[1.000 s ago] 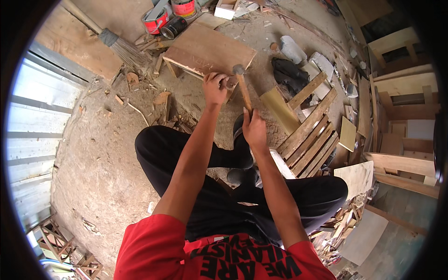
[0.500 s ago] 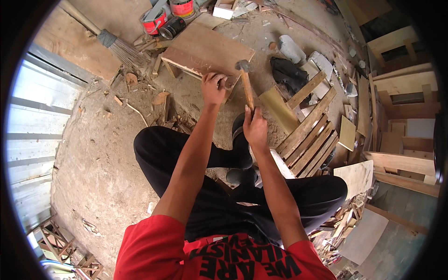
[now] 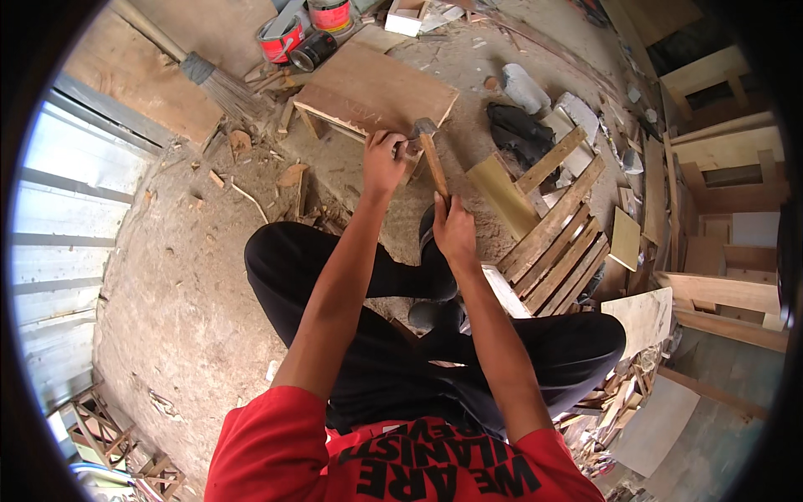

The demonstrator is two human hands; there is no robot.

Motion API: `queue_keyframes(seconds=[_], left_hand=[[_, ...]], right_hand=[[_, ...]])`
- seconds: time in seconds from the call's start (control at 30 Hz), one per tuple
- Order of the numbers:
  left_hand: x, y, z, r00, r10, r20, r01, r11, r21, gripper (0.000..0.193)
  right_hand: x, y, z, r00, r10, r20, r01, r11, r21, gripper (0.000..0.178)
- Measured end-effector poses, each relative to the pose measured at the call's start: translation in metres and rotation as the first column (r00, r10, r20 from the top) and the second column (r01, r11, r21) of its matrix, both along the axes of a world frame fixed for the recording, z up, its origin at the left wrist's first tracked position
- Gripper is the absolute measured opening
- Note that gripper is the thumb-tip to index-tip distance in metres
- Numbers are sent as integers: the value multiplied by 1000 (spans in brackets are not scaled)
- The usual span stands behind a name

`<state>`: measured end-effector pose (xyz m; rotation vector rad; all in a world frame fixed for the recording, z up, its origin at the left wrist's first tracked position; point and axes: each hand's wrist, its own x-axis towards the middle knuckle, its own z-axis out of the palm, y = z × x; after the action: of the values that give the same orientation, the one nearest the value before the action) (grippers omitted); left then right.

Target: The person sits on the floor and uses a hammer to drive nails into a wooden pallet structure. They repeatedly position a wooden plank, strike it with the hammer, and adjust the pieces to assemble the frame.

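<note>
I sit on a dirt floor with legs folded in black trousers. My right hand [image 3: 454, 230] grips the wooden handle of a hammer [image 3: 428, 151], whose metal head is raised near the front edge of a low wooden board on small legs [image 3: 368, 88]. My left hand [image 3: 383, 161] rests at that same edge, fingers pinched as if steadying something small that I cannot make out. The hammer head hangs just right of my left fingers.
Two red paint tins [image 3: 280, 38] and a broom [image 3: 209, 75] lie behind the board. A slatted wooden pallet [image 3: 560, 243], a yellow plank [image 3: 502, 197] and a dark cloth [image 3: 523, 134] are on the right. Wood scraps [image 3: 251, 163] litter the floor; corrugated sheet [image 3: 50, 217] lines the left.
The hammer head has swung slightly from the board's edge up and to the right, then back near my left fingers. My left hand stays at the edge.
</note>
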<state>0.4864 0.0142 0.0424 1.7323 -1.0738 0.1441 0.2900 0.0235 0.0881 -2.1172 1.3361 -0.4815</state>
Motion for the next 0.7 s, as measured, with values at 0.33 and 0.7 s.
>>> queue_keyframes(seconds=[0.33,0.7], left_hand=[[17,-9,5,996,-16,-93,33,982,187,5],[17,-11,5,999,19,-49,-10,984,178,8]], right_hand=[[-5,-1,-3,994,-62,92,67,996,-50,34],[5,-3,6,999,-7,46,9,999,-53,32]])
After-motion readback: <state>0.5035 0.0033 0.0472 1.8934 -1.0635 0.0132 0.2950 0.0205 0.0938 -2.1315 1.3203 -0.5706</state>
